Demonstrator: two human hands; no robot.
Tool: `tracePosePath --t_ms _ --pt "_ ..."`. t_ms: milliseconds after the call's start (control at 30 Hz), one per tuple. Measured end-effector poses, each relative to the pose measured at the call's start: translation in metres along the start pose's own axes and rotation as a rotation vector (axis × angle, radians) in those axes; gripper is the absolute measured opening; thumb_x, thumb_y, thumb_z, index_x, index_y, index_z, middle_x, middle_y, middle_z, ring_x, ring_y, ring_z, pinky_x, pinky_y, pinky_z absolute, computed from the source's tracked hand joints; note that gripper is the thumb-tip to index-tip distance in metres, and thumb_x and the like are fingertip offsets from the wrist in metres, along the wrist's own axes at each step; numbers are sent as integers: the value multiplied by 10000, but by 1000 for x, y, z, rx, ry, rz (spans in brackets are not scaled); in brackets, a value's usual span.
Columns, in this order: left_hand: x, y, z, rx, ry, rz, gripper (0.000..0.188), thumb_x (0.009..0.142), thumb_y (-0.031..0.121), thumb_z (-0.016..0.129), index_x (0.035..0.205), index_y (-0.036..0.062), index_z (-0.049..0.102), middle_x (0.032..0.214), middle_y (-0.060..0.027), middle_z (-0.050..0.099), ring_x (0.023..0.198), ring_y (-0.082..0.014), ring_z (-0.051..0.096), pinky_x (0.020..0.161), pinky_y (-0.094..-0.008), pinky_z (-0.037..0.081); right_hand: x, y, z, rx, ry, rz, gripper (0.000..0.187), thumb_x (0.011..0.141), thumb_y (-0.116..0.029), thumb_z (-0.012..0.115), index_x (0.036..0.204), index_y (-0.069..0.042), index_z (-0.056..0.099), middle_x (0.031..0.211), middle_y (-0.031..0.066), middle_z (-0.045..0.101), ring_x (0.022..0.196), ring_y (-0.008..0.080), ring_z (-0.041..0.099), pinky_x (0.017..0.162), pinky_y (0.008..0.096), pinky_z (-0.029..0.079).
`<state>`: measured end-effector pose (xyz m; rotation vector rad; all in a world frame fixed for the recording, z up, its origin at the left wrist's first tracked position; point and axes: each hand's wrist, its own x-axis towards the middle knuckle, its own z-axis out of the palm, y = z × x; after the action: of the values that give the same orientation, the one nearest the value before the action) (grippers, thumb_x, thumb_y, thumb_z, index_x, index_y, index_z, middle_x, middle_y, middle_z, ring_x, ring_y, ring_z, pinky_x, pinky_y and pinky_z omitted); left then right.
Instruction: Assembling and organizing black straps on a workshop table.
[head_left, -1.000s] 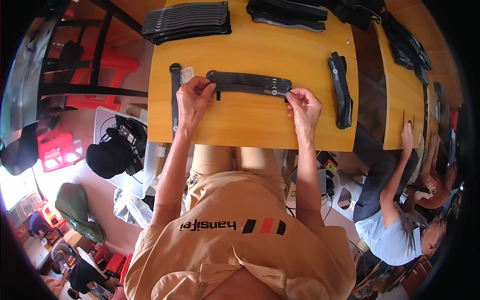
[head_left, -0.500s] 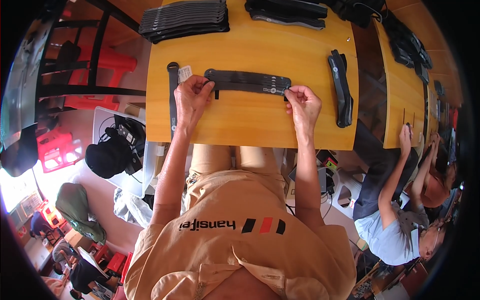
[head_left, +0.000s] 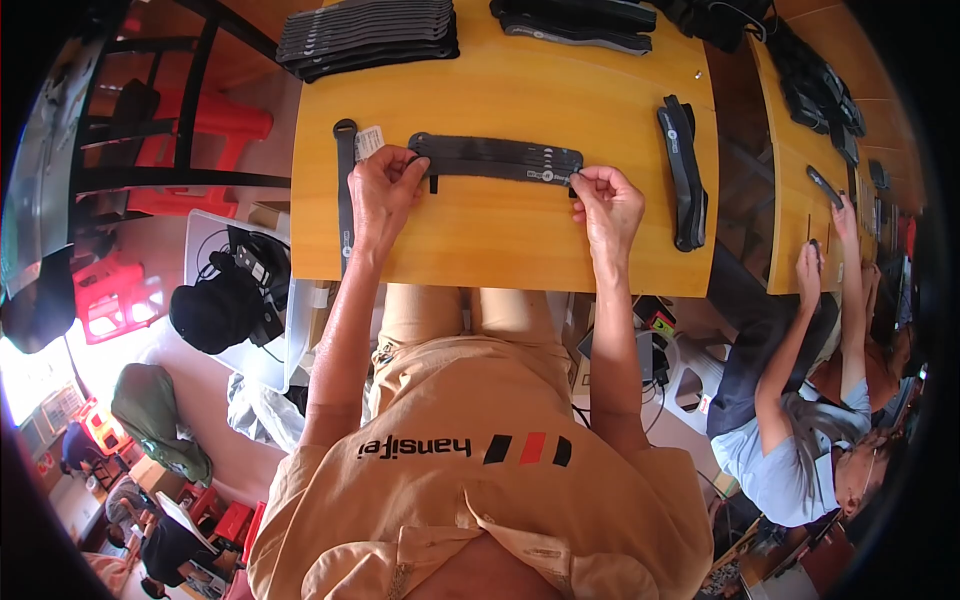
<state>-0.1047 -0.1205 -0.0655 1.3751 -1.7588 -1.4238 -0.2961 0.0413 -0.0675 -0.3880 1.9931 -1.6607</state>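
A short row of overlapping black straps (head_left: pixel 480 150) lies across the middle of the wooden table, with pale print along its lower edge. My left hand (head_left: pixel 385 192) pinches the left end of the nearest strap between thumb and fingers. At the other end, my right hand (head_left: pixel 608 205) has that strap's right tip in a pinch. A small dark peg (head_left: pixel 434 185) shows just below the row beside my left fingers. Left of my left hand lies a single long strap (head_left: pixel 346 190) with a looped end, next to a white label (head_left: pixel 370 140).
A layered pile of straps (head_left: pixel 368 38) sits at the table's far left, another bundle (head_left: pixel 575 25) at the far middle. Folded straps (head_left: pixel 682 175) lie near the right edge. A co-worker (head_left: pixel 790 460) sits at a neighbouring table (head_left: pixel 795 225); a white bin (head_left: pixel 205 235) stands at left.
My hands stay at the strap's two ends with hardly any movement. At the right table, the co-worker's arm has come forward, its hand at a dark strap.
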Motion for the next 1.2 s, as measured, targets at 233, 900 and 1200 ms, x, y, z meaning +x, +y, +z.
tracePosePath --t_ms 233,900,1200 --pt "0 0 0 10 13 7 164 778 103 686 803 -49 631 610 -60 616 492 -77 557 477 -218 457 0 -1 1 -22 6 0 58 771 -23 668 801 0 624 623 11 574 476 52 520 404 185 432" --pt "2 3 3 68 50 28 181 761 103 696 785 -59 618 595 -71 608 476 -102 561 468 -243 455 0 0 3 -43 27 -19 58 763 -24 673 777 1 623 616 14 570 462 63 527 395 199 439" --pt "4 7 2 97 34 24 185 750 100 700 762 -67 621 598 -100 628 462 -131 584 466 -250 462 1 1 3 -47 36 -33 54 757 -9 671 769 10 622 606 19 566 451 69 524 380 209 428"
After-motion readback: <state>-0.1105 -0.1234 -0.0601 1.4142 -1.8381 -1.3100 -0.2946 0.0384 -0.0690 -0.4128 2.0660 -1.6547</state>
